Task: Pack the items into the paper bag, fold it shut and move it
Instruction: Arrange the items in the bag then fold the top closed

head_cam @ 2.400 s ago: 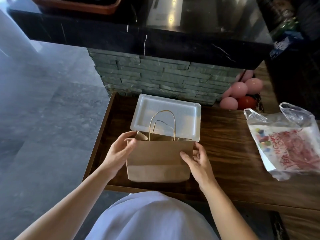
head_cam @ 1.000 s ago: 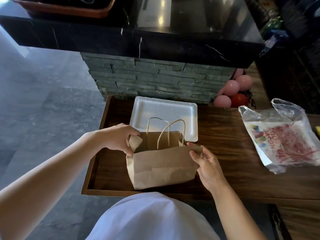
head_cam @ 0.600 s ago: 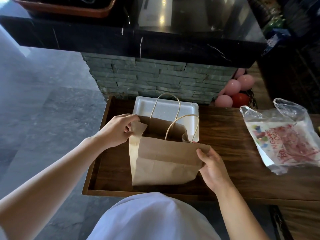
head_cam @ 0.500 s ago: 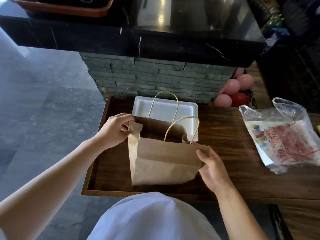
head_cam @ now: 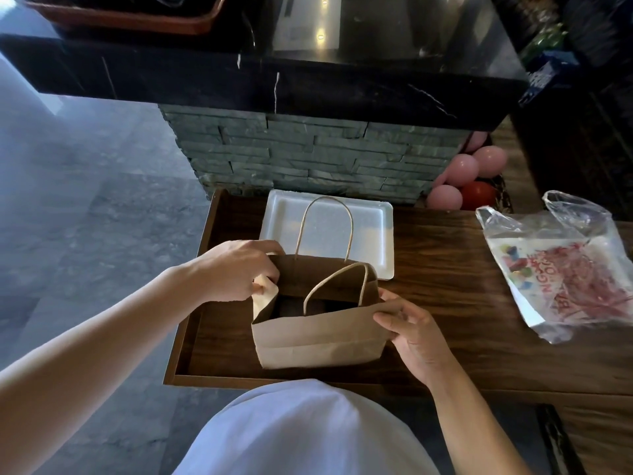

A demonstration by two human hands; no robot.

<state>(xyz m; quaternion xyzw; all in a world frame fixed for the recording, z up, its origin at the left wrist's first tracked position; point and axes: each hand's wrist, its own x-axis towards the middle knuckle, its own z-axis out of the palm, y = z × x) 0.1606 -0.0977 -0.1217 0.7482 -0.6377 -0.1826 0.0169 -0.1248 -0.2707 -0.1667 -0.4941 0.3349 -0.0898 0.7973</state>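
Observation:
A brown paper bag (head_cam: 318,341) with two twisted paper handles stands upright and wide open on the dark wooden table (head_cam: 445,286). My left hand (head_cam: 236,269) pinches the bag's left side panel at the rim. My right hand (head_cam: 407,323) grips the right front corner of the rim. The bag's dark bottom shows through the mouth, and I cannot tell if anything lies inside. Behind the bag lies a white foam tray (head_cam: 329,228), partly hidden by the bag.
A clear plastic bag (head_cam: 565,265) with red print lies on the table to the right. Pink and red balloons (head_cam: 469,180) sit at the back right beside a stone-clad counter (head_cam: 308,156) with a black top. The table's left edge drops to grey floor.
The bag went from flat to spread open. My left hand pulled the left side out, my right hand held the right corner, and the mouth now gapes wider with the bottom showing.

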